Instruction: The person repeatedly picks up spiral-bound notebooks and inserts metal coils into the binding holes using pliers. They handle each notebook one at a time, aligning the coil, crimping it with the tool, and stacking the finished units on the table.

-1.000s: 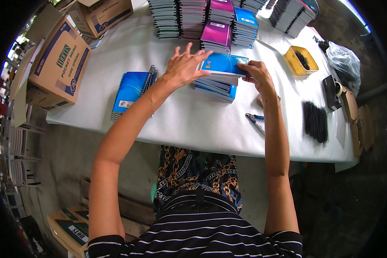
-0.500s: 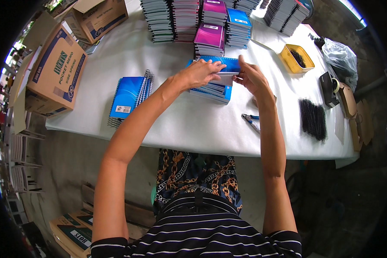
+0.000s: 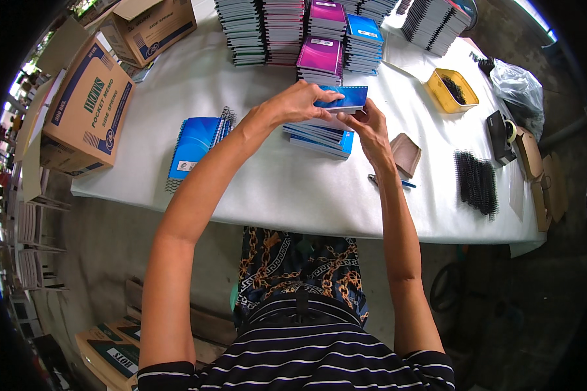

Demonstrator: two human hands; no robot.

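Over the middle of the table, a blue-covered notebook (image 3: 353,96) with punched holes along its far edge is gripped between my two hands. My left hand (image 3: 304,103) closes on its left end, fingers lying across the cover. At the near right corner, my right hand (image 3: 366,127) pinches it with the thumb below. Beneath them lies a small stack of blue notebooks (image 3: 325,142) with white page edges. To the left sits a pile of blue notebooks (image 3: 194,144) with wire coils along the side. Pliers (image 3: 407,184) lie partly hidden under my right forearm.
Tall notebook stacks (image 3: 284,32) stand at the back. Right are a yellow tub (image 3: 435,91) of black pieces, a bunch of black coils (image 3: 476,184), a tape dispenser (image 3: 500,137) and a brown piece (image 3: 406,156). Cardboard boxes (image 3: 88,107) stand at the left.
My right hand has shifted slightly left and down to the notebook's near corner. Its forearm swung left, uncovering the brown piece and covering part of the pliers.
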